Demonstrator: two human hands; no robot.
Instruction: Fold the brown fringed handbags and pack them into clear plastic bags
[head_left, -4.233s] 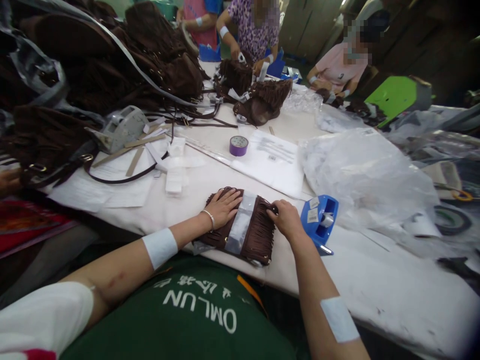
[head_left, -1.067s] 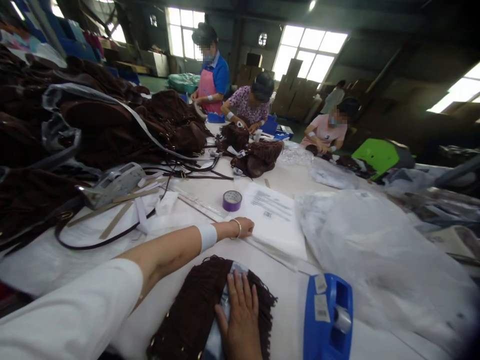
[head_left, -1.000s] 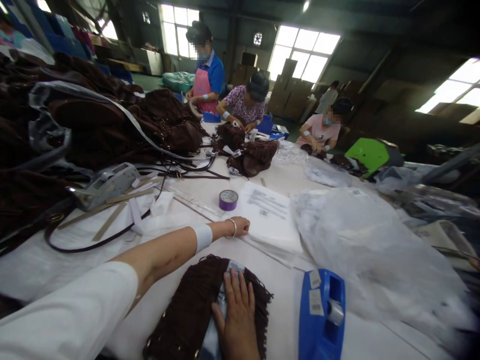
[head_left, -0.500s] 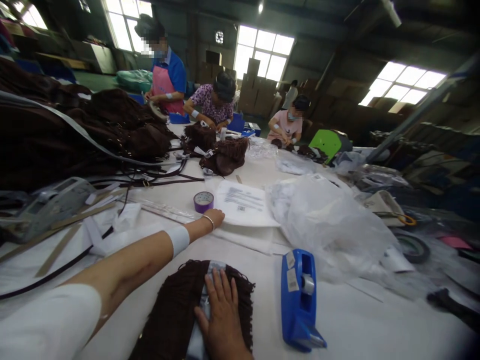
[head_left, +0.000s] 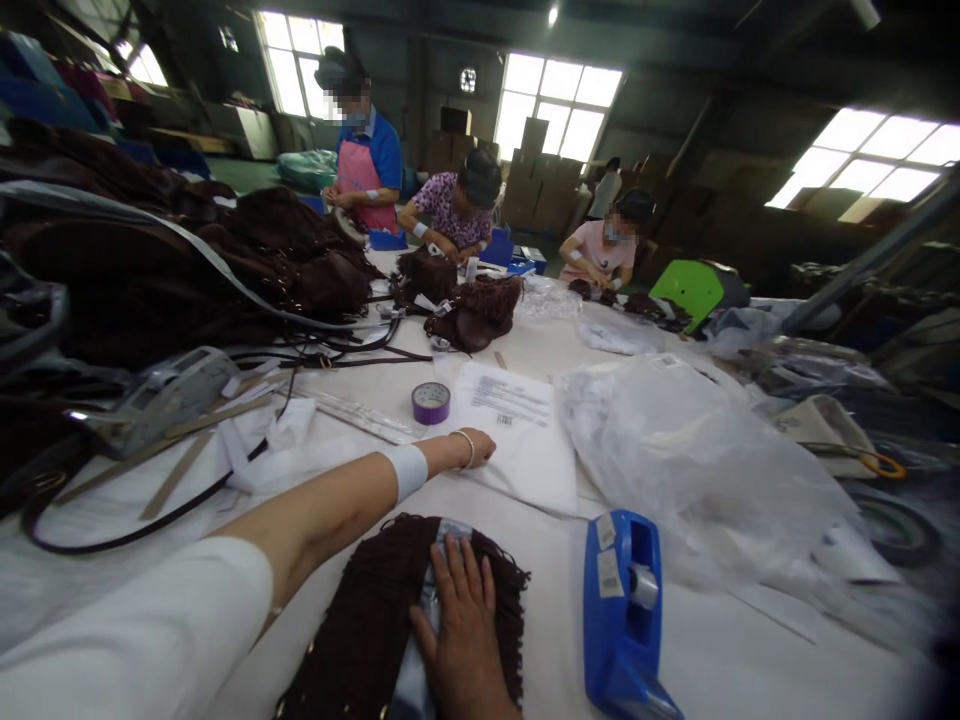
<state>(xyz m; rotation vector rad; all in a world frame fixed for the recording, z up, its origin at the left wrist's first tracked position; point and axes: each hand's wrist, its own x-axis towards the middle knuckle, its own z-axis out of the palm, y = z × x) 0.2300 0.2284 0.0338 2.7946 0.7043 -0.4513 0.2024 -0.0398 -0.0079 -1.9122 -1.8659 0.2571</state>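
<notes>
My left hand (head_left: 474,448) stretches forward with its fingers closed at the left edge of a white printed plastic bag (head_left: 534,455), which has a barcode and lines of text. The fingertips are partly hidden, but they appear to pinch the bag's edge. My right hand (head_left: 466,630) lies flat, fingers extended, on a dark brown fringed bag (head_left: 367,590). Under that palm runs a shiny grey strip (head_left: 411,672) along the fringed bag. A roll of purple tape (head_left: 431,404) lies just beyond my left hand.
A blue tape dispenser (head_left: 624,610) stands right of my right hand. Crumpled clear plastic (head_left: 675,450) lies behind it. At left are a heap of brown bags (head_left: 225,260) and a grey device (head_left: 169,395). Several co-workers sit or stand across the table, near a green machine (head_left: 694,290).
My left hand has shifted slightly right, and the printed plastic bag's near edge now lies closer to me. My right hand stays on the fringed bag. The view has swung a little left.
</notes>
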